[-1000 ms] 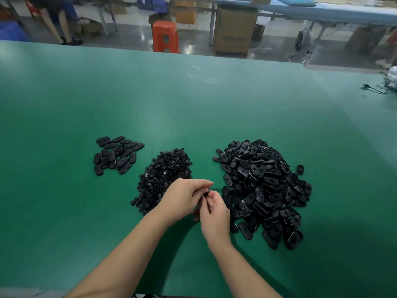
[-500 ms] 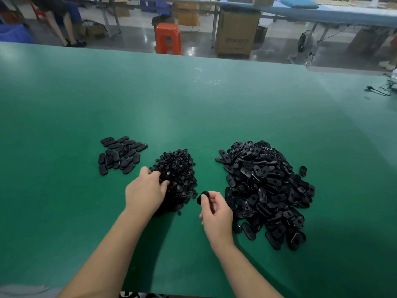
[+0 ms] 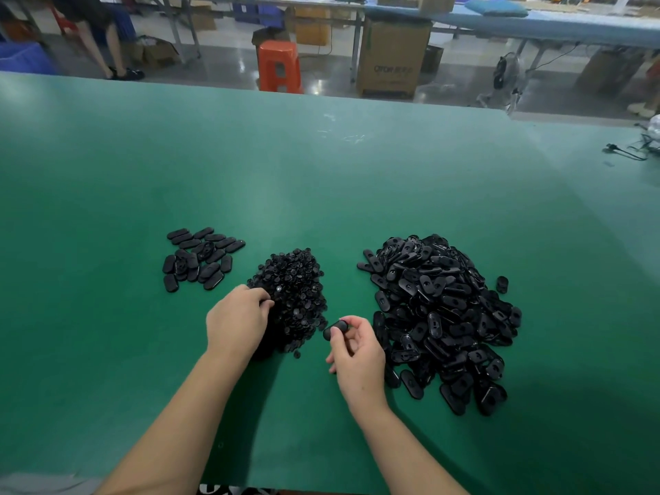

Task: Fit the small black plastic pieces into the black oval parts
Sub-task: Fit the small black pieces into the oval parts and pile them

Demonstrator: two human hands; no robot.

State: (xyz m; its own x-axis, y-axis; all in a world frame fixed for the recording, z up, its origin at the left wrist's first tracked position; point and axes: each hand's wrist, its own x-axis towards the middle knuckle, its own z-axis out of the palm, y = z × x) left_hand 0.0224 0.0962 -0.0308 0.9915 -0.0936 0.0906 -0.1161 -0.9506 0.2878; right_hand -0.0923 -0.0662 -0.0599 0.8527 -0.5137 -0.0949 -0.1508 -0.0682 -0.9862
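A heap of small black plastic pieces (image 3: 294, 287) lies in the middle of the green table (image 3: 321, 180). My left hand (image 3: 239, 321) rests on its near left side, fingers curled into the pieces; what the fingertips hold is hidden. My right hand (image 3: 353, 348) pinches one black oval part (image 3: 335, 329) between thumb and fingers, just right of that heap. A big pile of black oval parts (image 3: 439, 316) lies to the right. A small flat group of oval parts (image 3: 200, 257) lies at the left.
One stray oval part (image 3: 501, 284) lies right of the big pile. A black cable (image 3: 628, 151) sits at the table's far right edge. Beyond the table are an orange stool (image 3: 278, 66), a cardboard box (image 3: 393, 58) and a person's legs (image 3: 107, 48).
My hands were together a second ago. My left hand has moved left onto the heap of small pieces, while my right hand stays put holding the oval part.
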